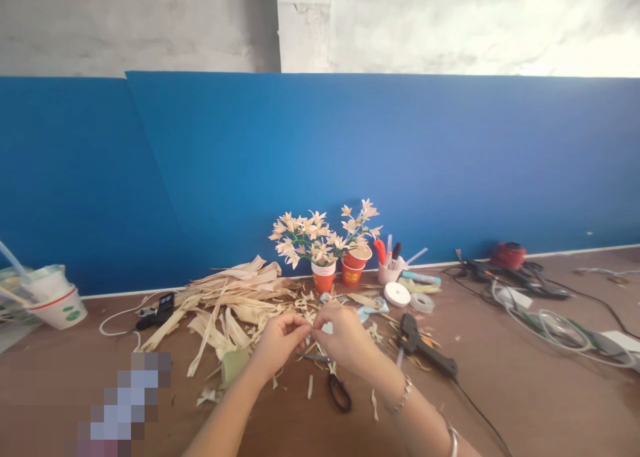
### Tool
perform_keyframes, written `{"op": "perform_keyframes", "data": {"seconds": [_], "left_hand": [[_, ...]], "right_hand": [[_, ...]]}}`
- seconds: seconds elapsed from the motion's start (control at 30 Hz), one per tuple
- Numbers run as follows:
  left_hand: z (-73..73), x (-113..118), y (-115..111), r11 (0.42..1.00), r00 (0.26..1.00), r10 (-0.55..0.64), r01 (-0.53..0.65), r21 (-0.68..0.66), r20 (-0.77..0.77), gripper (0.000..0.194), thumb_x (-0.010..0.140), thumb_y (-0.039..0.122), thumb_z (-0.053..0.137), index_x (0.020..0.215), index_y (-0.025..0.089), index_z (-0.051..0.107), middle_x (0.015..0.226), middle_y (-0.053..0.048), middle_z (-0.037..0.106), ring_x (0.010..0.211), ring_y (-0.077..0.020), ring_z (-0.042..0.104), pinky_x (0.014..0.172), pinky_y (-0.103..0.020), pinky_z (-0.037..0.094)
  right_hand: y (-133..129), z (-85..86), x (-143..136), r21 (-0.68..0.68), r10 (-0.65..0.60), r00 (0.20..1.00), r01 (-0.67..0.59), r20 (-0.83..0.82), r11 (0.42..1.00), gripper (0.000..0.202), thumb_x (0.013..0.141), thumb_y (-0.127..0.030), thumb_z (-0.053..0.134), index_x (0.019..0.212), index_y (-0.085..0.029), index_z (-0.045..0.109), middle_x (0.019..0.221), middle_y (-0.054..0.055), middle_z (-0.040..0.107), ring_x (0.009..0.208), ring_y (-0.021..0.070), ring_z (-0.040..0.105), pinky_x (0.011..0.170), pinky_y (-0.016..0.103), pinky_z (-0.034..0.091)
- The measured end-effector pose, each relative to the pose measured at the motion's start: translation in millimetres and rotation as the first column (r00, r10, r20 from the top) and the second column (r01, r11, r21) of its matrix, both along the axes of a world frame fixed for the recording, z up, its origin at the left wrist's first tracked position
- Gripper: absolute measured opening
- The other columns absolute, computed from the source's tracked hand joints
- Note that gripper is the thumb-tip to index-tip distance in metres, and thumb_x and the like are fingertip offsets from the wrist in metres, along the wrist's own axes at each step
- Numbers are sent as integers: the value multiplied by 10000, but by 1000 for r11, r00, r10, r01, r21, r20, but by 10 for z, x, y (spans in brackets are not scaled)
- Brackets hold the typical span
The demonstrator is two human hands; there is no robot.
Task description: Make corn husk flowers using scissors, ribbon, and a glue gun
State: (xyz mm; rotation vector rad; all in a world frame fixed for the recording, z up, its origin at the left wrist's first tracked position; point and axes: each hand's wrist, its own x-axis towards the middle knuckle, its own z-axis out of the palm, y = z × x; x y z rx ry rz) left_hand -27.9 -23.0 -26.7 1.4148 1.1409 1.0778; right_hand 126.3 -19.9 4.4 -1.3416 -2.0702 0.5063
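Observation:
Above the table's middle, my left hand (281,338) and my right hand (343,329) meet fingertip to fingertip. Both are closed in a pinch; whatever they hold is too small or hidden to make out. Just below them lie black-handled scissors (340,392), partly covered by my right hand. Dried husk-like strips (240,304) are heaped to the left and behind. A pale green roll (234,364) sits beside my left wrist. Right of my right hand rests a black glue gun (425,348). Behind my hands, pale artificial flowers (307,234) stand in a red-and-white paper cup (323,280).
Red paper cups (351,274), a pot of pens (389,272), a white tape roll (397,294) and a clear one (421,302) stand behind right. Cables (560,330) cover the far right. A white cup (60,309) is far left. A blue partition (210,170) bounds the table.

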Motion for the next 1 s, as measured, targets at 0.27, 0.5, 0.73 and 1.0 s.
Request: {"op": "perform_keyframes", "data": {"seconds": [0.27, 0.5, 0.73, 1.0], "left_hand": [[79, -92, 1, 999, 992, 0, 6, 45, -124, 173, 704, 318, 605, 643, 157, 612, 488, 25, 558, 472, -117, 491, 504, -232, 374], [48, -72, -5, 998, 999, -34, 35, 51, -25, 188, 696, 334, 628, 637, 157, 605, 519, 27, 555, 489, -109, 483, 511, -227, 384], [83, -60, -46, 997, 997, -71, 71, -10, 7, 194, 686, 338, 641, 662, 150, 598, 518, 25, 554, 486, -107, 487, 501, -220, 379], [137, -72, -77, 985, 989, -143, 145, 94, -29, 194, 713, 319, 622, 621, 156, 572, 568, 18, 532, 525, -104, 473, 528, -220, 374]], "right_hand": [[-4, 4, 28, 103, 81, 994, -88, 68, 991, 86, 689, -110, 601, 644, -179, 626, 728, 11, 648, 777, 163, 554, 799, 309, 321], [57, 8, 107, -282, 163, 955, -233, -248, 931, 87, 699, -205, 590, 664, -148, 645, 646, 0, 600, 594, 111, 488, 574, 217, 355], [149, -79, 186, -473, 210, 876, -421, -435, 774, 170, 677, -295, 612, 675, -128, 645, 521, -44, 469, 485, 61, 312, 472, 200, 243], [97, -29, 164, -465, 225, 884, -415, -411, 782, 147, 678, -271, 605, 641, -144, 670, 507, -35, 519, 478, 69, 356, 465, 199, 270]]}}
